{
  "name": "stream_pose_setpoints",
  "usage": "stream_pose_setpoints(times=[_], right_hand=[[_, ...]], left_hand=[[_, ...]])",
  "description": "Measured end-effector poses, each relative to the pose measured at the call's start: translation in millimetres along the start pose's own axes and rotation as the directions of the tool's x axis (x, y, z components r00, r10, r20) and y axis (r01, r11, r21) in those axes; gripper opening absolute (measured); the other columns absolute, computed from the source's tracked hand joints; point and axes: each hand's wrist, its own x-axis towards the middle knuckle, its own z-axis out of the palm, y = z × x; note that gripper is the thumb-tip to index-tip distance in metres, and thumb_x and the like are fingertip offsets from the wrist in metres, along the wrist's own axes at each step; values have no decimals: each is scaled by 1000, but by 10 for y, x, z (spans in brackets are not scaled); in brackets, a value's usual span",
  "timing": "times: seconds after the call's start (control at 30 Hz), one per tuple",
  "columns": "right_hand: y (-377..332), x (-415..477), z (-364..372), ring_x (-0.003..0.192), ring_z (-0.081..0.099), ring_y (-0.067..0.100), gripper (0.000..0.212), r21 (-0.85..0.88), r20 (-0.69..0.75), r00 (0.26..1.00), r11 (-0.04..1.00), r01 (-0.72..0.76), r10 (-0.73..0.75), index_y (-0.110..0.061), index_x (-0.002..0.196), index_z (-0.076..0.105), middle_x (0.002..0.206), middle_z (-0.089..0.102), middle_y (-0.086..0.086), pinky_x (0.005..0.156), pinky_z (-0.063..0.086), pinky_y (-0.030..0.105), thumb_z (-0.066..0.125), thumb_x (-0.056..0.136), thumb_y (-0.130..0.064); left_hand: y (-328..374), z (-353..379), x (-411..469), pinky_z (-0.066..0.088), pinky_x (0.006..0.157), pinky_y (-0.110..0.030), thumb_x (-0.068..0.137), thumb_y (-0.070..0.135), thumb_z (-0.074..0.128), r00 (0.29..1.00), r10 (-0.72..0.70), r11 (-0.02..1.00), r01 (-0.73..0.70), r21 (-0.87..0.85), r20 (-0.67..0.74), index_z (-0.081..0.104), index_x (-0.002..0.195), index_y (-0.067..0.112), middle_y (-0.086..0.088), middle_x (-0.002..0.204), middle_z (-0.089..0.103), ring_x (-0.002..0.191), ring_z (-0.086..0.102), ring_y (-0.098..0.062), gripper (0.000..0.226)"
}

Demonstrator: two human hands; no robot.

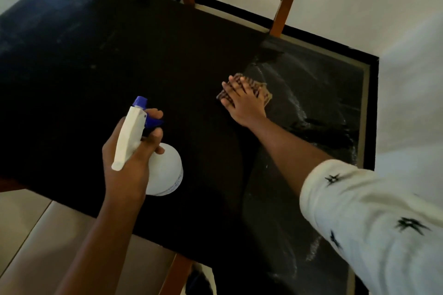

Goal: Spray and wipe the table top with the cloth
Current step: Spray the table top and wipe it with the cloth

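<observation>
A dark, glossy table top fills most of the view. My left hand grips a white spray bottle with a blue nozzle, held above the near part of the table with a finger on the trigger. My right hand lies flat with straight fingers on a brown checked cloth, pressing it onto the table right of centre. Wet streaks shine on the table surface to the right of the cloth.
A wooden chair with a pale back stands at the far side of the table. Another wooden chair leg shows at the near edge. Pale floor lies to the right and at the near left.
</observation>
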Motion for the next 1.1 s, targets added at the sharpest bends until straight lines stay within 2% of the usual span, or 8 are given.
stream_pose_setpoints(times=[0.1, 0.27, 0.4, 0.47, 0.7, 0.83, 0.97, 1.1], right_hand=[[-118, -281, 153, 148, 0, 18, 57, 23, -61, 998, 1000, 17, -16, -38, 152, 15, 162, 5, -12, 111, 11, 64, 25, 99, -56], [-351, -1309, 572, 147, 14, 17, 58, -37, -157, 973, 985, 166, -170, -38, 150, 24, 160, 18, -11, 108, 16, 62, 27, 96, -57], [-244, -1174, 520, 146, 17, 16, 56, -71, -135, 962, 971, 230, -238, -38, 148, 28, 159, 21, -11, 106, 21, 62, 31, 95, -56], [-101, -796, 353, 146, 16, 17, 55, -60, -119, 973, 979, 193, -199, -38, 148, 28, 159, 21, -11, 107, 19, 62, 31, 96, -56], [545, 529, -281, 148, -6, 19, 57, 23, 15, 999, 999, -31, 31, -39, 152, 11, 162, -3, -12, 112, 5, 63, 23, 99, -56], [354, 240, -197, 148, -7, 18, 55, 80, 10, 1000, 997, -16, 16, -39, 152, 11, 162, -3, -12, 113, 2, 62, 20, 100, -55], [102, -405, 41, 148, -3, 15, 50, 80, 13, 992, 989, 126, -127, -39, 151, 19, 161, 5, -13, 112, 8, 62, 25, 102, -48], [-93, -429, 99, 148, 4, 16, 53, 126, -107, 994, 992, -6, 20, -33, 148, 31, 161, 10, -8, 110, 7, 66, 41, 96, -45]], left_hand=[[-6, 24, 11, 52, 63, -12, 94, 2, 52, 1000, -18, 1000, 17, -23, -10, 48, 120, 38, 15, 106, 64, 94, 62, -8, 46], [37, 86, 85, 51, 59, -12, 93, 1, 52, 999, -44, 998, 44, -53, 2, 51, 113, 42, 20, 96, 69, 93, 64, 0, 46], [57, 181, 205, 52, 58, -14, 93, 1, 52, 998, -60, 995, 60, -75, 11, 50, 113, 44, 16, 96, 69, 90, 65, -2, 47], [49, 236, 264, 52, 58, -14, 93, 2, 53, 998, -57, 996, 58, -65, 17, 50, 114, 43, 20, 95, 69, 90, 65, -4, 46], [68, 385, 386, 51, 58, -12, 94, 3, 51, 998, -55, 996, 53, -73, -19, 48, 116, 43, 12, 102, 66, 91, 62, -12, 45], [53, 442, 441, 51, 57, -11, 94, 3, 51, 998, -64, 996, 63, -70, -13, 44, 131, 26, 11, 106, 64, 95, 59, -15, 44], [31, 525, 516, 50, 56, -11, 94, 1, 52, 996, -89, 991, 88, -97, -9, 46, 124, 31, 11, 103, 65, 92, 58, -15, 43], [-17, 589, 604, 50, 56, -12, 94, 0, 52, 995, -96, 989, 96, -108, 2, 48, 126, 28, 10, 102, 65, 90, 60, -14, 43]])
